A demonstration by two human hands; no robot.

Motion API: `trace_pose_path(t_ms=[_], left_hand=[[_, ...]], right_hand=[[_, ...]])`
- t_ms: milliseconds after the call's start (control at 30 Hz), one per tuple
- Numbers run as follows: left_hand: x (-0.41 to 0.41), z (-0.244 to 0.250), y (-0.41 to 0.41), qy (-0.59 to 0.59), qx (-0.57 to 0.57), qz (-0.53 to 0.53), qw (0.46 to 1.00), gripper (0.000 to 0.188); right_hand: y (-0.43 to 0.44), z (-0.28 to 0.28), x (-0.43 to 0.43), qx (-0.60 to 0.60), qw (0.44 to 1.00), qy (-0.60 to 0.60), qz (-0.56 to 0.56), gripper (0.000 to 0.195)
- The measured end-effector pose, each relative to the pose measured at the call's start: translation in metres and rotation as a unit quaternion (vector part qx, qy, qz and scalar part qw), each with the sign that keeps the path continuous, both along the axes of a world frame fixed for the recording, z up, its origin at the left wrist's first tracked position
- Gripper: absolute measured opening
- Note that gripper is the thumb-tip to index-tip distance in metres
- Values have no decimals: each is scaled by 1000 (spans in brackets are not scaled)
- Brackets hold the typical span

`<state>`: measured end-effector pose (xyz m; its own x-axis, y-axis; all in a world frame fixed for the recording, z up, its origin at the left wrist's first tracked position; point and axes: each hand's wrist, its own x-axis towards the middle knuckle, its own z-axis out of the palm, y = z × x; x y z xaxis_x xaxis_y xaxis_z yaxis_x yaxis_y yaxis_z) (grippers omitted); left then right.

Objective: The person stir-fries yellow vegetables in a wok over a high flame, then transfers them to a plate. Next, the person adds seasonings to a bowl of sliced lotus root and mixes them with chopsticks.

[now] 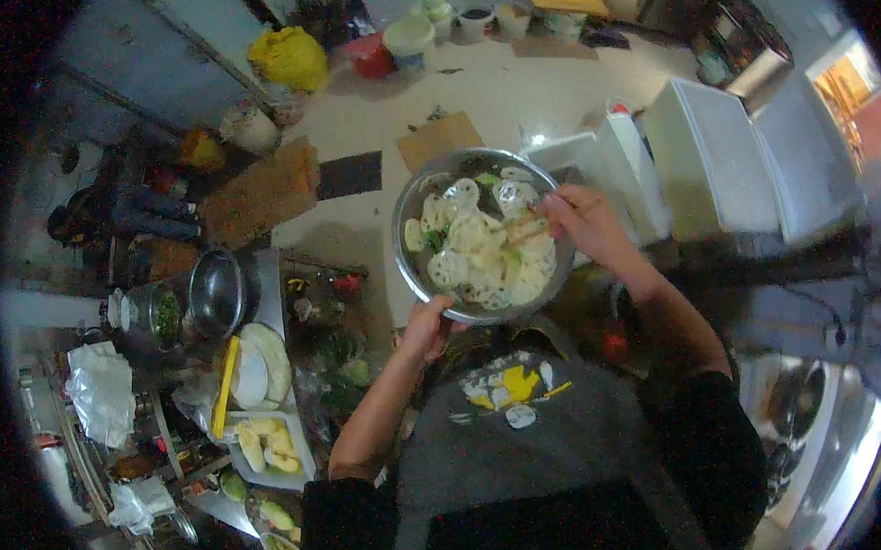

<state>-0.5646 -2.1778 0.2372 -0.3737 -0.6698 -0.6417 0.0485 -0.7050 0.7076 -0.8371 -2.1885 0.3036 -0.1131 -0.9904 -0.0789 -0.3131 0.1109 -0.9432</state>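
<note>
A round stainless-steel bowl (401,256) is held up in front of my apron. Sliced lotus root (476,236) fills much of it, mixed with a few green herb leaves (433,239). My left hand (427,329) grips the near-left rim, thumb over the edge and fingers underneath. Over the right rim, my right hand (585,219) is closed around what look like pale wooden chopsticks (530,236). Their lower ends reach in among the slices and are blurred, so I cannot tell how many sticks there are.
Left of me, a counter carries an empty metal bowl (216,290), a white plate (250,374) and a white tray (300,441) of peeled pale-yellow pieces. Cardboard (264,191) lies on the tiled floor ahead. Tubs (407,38) line the far wall; a white chest-like unit (711,164) stands right.
</note>
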Motion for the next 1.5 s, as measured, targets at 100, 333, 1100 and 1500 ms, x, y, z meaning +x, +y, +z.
trace_pose_path(t_ms=[100, 333, 1100, 1500], left_hand=[[-7, -8, -24, 12, 32, 113, 993, 28], [-3, -4, -76, 17, 46, 76, 996, 28], [42, -89, -329, 152, 48, 31, 987, 39], [33, -89, -386, 138, 27, 150, 979, 27]], right_hand=[[-22, 12, 1, 34, 996, -16, 77, 23], [-139, 15, -15, -3, 999, 1, 52, 24], [-406, -20, 59, -79, 969, 22, 234, 19], [-473, -36, 0, 24, 976, -215, 13, 28]])
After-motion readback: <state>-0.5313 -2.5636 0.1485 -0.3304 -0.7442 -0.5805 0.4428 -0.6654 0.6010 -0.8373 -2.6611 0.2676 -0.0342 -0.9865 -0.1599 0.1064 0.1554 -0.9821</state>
